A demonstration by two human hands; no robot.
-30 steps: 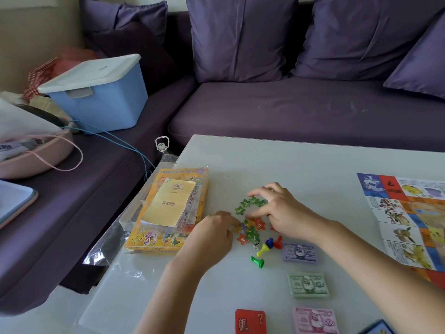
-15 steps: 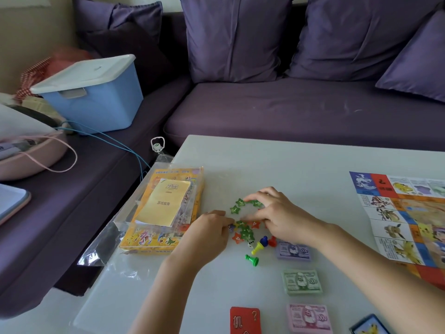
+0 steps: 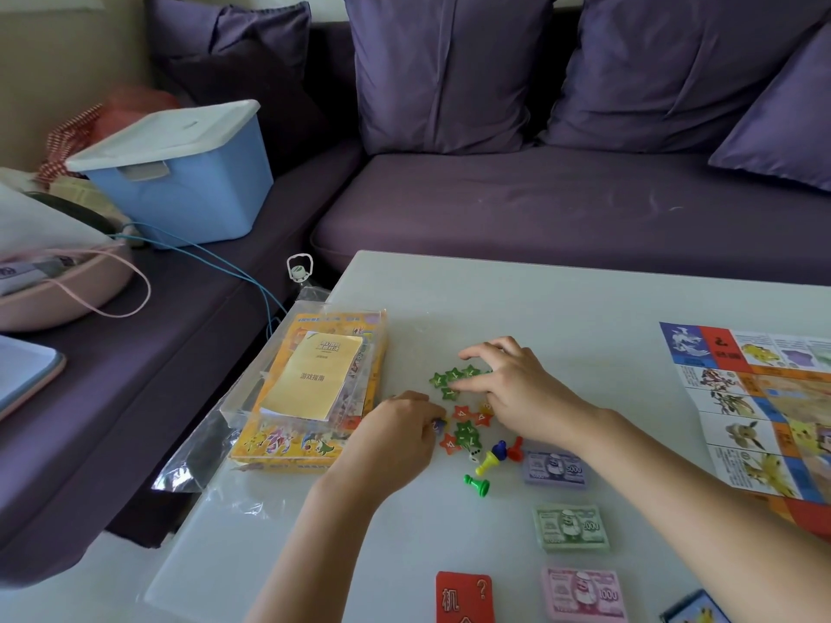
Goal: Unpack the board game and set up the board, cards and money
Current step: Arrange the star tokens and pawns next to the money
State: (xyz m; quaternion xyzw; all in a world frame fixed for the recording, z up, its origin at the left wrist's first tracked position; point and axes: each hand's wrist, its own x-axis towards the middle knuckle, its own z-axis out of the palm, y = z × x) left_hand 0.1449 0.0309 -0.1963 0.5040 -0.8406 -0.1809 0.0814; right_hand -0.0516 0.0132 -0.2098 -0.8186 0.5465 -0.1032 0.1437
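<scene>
On the white table [image 3: 584, 308] 4 green star tokens [image 3: 454, 376] lie in a tight cluster, and just nearer the person sits a mixed pile with 3 red star tokens [image 3: 461, 413] and at least 2 more green ones overlapping. Beside that pile are 1 white die [image 3: 474, 456] and 4 pawns: a yellow pawn [image 3: 488, 463], a blue pawn [image 3: 498, 449], a red pawn [image 3: 515, 451] and a green pawn [image 3: 477, 484], all lying on their sides. 3 money stacks run toward the near edge: purple 5000 notes [image 3: 555, 469], green 2000 notes [image 3: 571, 528] and pink 1000 notes [image 3: 584, 593]. 1 red question-mark card [image 3: 463, 598] lies at the bottom, and 1 unfolded game board [image 3: 755, 406] lies at the right. The yellow game box [image 3: 288, 451], in its clear bag, carries 1 yellow rule booklet [image 3: 314, 379]. The right hand [image 3: 521, 388] arches palm down, fingers spread and relaxed, tips touching the 4 clustered green stars. The left hand [image 3: 395, 436] is curled at the pile's left edge; whether it grasps a piece cannot be told.
</scene>
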